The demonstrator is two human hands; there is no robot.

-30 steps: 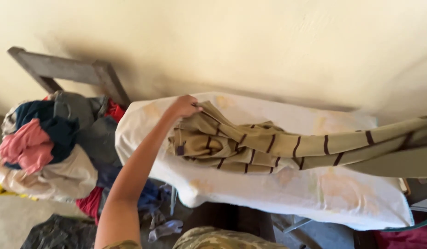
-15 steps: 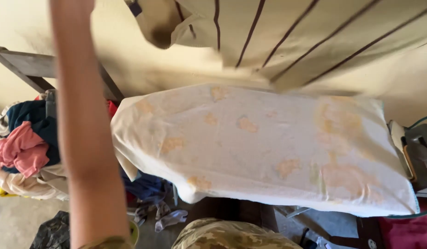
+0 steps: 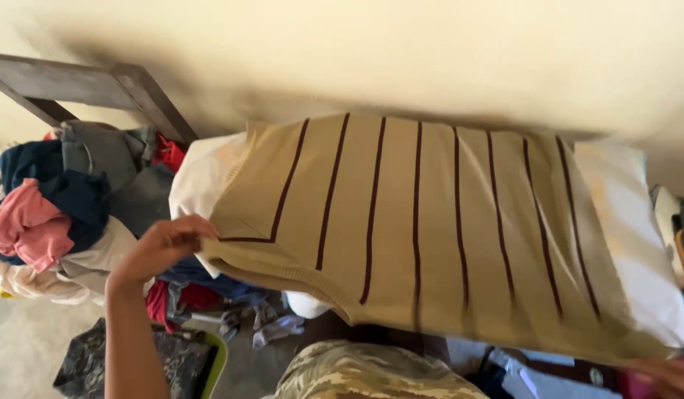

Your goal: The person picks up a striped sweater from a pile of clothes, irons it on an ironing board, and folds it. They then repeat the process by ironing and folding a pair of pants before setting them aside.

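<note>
A tan knitted garment (image 3: 430,229) with thin dark stripes lies spread flat over a white padded ironing surface (image 3: 630,244). My left hand (image 3: 164,247) pinches its near left corner, at the edge of the board. My right hand (image 3: 663,373) shows only as a blur at the bottom right corner, by the garment's near right edge; whether it grips the cloth is unclear.
A heap of clothes (image 3: 53,214) in pink, navy, grey and red sits to the left on a dark wooden frame (image 3: 98,85). More cloth and a dark bag (image 3: 172,358) lie on the floor below. A pale wall runs behind the board.
The garment went from a bunched heap on the board, up into the air, and now lies spread flat across it. My left arm has dropped from overhead to the board's left edge.
</note>
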